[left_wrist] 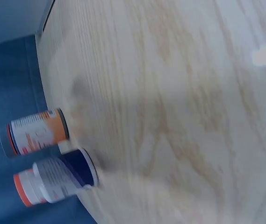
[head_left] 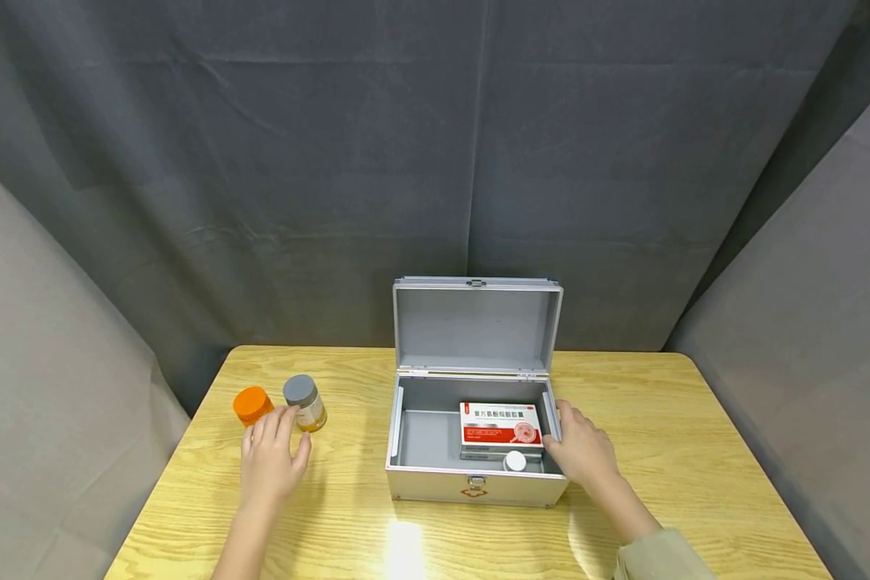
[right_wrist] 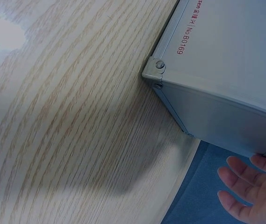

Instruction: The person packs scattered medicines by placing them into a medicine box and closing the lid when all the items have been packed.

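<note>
On the table's left, my left hand [head_left: 270, 461] reaches with spread fingers toward two bottles. One has an orange cap [head_left: 251, 403], its body mostly hidden in the head view; the left wrist view shows its white and dark blue side [left_wrist: 60, 175]. Beside it stands a grey-capped jar [head_left: 304, 401] with a white and orange label [left_wrist: 39, 133]. Contact with either cannot be told. My right hand [head_left: 587, 447] is at the right rim of a silver medicine case [head_left: 435, 486]. In the right wrist view, the fingers [right_wrist: 235, 179] are loosely spread, one near the case edge.
The case lid [head_left: 478, 326] stands raised at the back. Inside the case lie a red and white medicine carton [head_left: 502, 425], with another box under it, and a white cap [head_left: 515, 461]. Grey curtains [head_left: 435, 161] surround the wooden table [head_left: 623, 403].
</note>
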### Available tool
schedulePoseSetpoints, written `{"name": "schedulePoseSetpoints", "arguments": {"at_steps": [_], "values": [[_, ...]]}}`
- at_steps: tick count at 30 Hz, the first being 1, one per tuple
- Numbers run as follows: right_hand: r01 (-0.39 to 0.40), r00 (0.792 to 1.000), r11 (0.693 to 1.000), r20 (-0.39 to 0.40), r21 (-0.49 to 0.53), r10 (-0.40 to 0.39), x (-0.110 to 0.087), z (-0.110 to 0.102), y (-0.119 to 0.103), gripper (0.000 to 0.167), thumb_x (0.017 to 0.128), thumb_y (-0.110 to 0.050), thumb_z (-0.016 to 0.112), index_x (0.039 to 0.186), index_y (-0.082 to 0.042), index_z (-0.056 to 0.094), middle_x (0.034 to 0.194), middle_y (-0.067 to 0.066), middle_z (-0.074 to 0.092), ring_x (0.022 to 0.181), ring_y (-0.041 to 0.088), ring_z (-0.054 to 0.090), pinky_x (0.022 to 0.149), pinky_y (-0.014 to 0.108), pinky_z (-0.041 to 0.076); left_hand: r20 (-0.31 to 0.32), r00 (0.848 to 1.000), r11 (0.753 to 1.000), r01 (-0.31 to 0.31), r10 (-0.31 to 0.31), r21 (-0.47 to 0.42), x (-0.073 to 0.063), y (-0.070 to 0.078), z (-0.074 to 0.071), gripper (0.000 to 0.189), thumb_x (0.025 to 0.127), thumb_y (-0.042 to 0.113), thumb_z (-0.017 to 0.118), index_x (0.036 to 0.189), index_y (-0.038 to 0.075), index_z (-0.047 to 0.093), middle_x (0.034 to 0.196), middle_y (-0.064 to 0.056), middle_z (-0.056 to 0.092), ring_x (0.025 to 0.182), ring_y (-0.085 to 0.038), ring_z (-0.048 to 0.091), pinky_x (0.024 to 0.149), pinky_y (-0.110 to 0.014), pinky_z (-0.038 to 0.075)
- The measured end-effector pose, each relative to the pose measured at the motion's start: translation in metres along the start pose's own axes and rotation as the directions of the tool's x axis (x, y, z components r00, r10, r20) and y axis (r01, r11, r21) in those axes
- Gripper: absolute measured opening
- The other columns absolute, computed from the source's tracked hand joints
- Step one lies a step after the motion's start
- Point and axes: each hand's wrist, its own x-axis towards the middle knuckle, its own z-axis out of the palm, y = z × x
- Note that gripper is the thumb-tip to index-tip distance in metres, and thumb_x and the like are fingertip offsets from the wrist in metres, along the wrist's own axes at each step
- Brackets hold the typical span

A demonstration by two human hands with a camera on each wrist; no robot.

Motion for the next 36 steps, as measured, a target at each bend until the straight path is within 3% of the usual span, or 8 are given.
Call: {"name": "schedulePoseSetpoints", "arguments": {"at_steps": [12, 36], "values": [[0.005, 1.000, 1.000, -0.012, 0.007, -0.005, -0.001, 0.001, 0.001, 0.062, 0.080, -0.027, 0.059, 0.131, 0.002, 0.037, 0.118, 0.027, 0.052, 0.101, 0.045, 0.053, 0.079, 0.058, 0.041, 0.072, 0.981, 0.983, 0.181, -0.180, -0.004, -0.016, -0.025, -0.008, 0.042, 0.078, 0.017, 0.063, 0.115, -0.001, 0.055, 0.113, -0.020, 0.052, 0.107, -0.038, 0.043, 0.091, -0.056, 0.027], [-0.005, 1.000, 1.000, -0.001, 0.010, 0.005, 0.001, 0.002, 0.001, 0.062, 0.080, -0.027, 0.058, 0.131, 0.001, 0.036, 0.119, 0.026, 0.052, 0.102, 0.044, 0.053, 0.079, 0.057, 0.041, 0.183, 0.930, 0.947, 0.320, -0.319, 0.025, -0.028, -0.046, -0.010, 0.046, 0.083, 0.020, 0.059, 0.121, -0.003, 0.048, 0.119, -0.025, 0.048, 0.109, -0.040, 0.041, 0.088, -0.056, 0.029]]}}
